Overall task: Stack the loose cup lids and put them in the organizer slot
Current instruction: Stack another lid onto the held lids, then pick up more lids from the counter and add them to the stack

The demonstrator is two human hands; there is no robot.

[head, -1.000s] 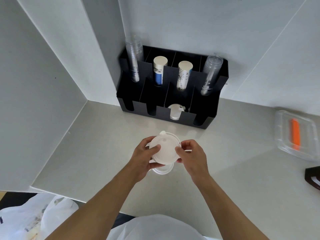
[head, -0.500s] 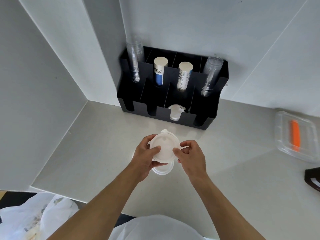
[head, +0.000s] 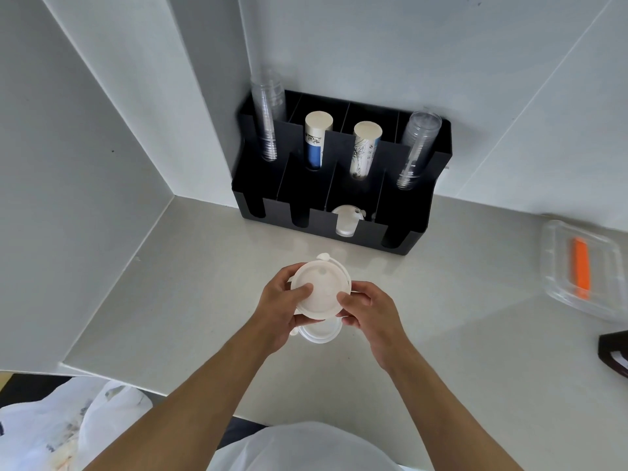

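Both hands, left hand and right hand, close around a white lid stack above another lid on the counter, apparently mid-stacking, with the black organizer's front slot still to be reached.

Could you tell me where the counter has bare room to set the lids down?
Bare counter lies left of the hands, between the left hand and the side wall, and between the right hand and the clear container. The strip before the organizer is narrower.
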